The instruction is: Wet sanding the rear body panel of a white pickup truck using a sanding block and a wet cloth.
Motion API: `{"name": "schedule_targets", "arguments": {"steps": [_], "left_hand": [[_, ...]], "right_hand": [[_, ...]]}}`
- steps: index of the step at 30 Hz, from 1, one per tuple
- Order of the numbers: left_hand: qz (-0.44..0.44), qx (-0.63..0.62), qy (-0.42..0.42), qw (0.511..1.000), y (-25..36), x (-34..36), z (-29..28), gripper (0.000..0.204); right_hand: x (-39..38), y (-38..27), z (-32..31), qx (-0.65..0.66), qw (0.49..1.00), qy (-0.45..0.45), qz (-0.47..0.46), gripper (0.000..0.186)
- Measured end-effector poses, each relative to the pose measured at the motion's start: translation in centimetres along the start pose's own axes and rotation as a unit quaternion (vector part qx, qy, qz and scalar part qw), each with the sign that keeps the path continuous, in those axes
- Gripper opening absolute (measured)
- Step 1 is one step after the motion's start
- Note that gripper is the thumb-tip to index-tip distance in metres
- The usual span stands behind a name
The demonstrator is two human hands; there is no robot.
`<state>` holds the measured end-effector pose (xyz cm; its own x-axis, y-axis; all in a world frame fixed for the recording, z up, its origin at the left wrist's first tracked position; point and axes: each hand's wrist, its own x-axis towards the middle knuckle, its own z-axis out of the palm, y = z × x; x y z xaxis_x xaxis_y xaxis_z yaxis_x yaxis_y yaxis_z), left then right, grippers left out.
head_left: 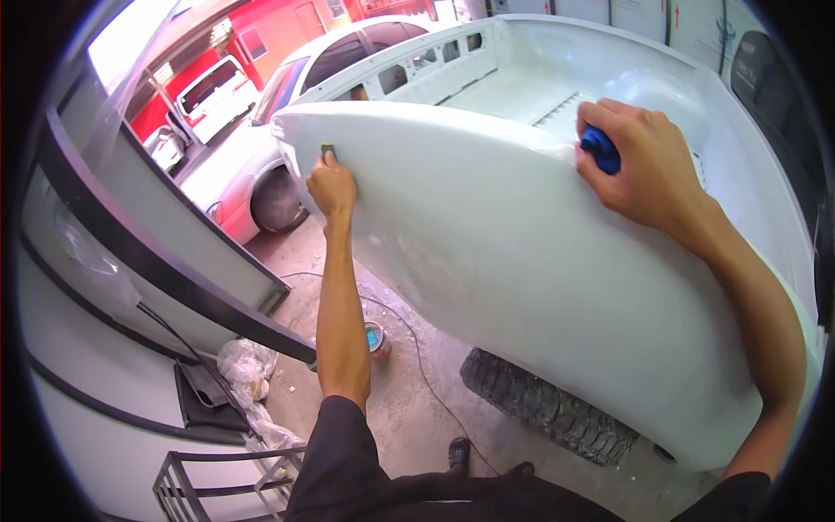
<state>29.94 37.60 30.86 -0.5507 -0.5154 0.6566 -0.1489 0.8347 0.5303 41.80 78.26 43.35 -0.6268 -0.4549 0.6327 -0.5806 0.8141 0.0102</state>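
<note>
A white pickup truck bed (522, 235) fills the middle and right, its smooth side panel facing me. Near the panel's far left end, my left hand (332, 187) is closed on a small grey-green block with a yellow tip (328, 150), held against the painted surface. My right hand (639, 165), raised over the panel's top edge, wraps around a rounded blue object (600, 150). Most of that object is hidden by the fingers, so its kind is unclear. Whether the right hand touches the panel I cannot tell.
Below the panel is a knobbly tyre (548, 409). A can (376, 339) and a thin cable (417, 348) lie on the concrete floor. Dark-framed panels (165, 235), crumpled plastic (248, 365) and a metal rack (217, 478) stand left. Another car (261, 165) is parked beyond.
</note>
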Motion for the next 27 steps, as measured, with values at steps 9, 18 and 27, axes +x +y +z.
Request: {"name": "schedule_targets", "arguments": {"steps": [9,18,27], "left_hand": [[0.177,-0.122,0.058,0.975,6.3,-9.7,1.5,0.033],[0.327,-0.214,0.102,0.915,8.7,-17.9,1.4,0.03],[0.176,-0.17,0.051,0.968,10.0,-14.9,0.3,0.034]], "right_hand": [[-0.5,2.2,0.8,-0.019,1.0,0.0,0.009,0.021],[-0.4,1.8,0.2,-0.009,1.0,0.009,0.011,0.02],[-0.4,1.8,0.4,-0.011,0.999,-0.025,0.029,0.021]]}}
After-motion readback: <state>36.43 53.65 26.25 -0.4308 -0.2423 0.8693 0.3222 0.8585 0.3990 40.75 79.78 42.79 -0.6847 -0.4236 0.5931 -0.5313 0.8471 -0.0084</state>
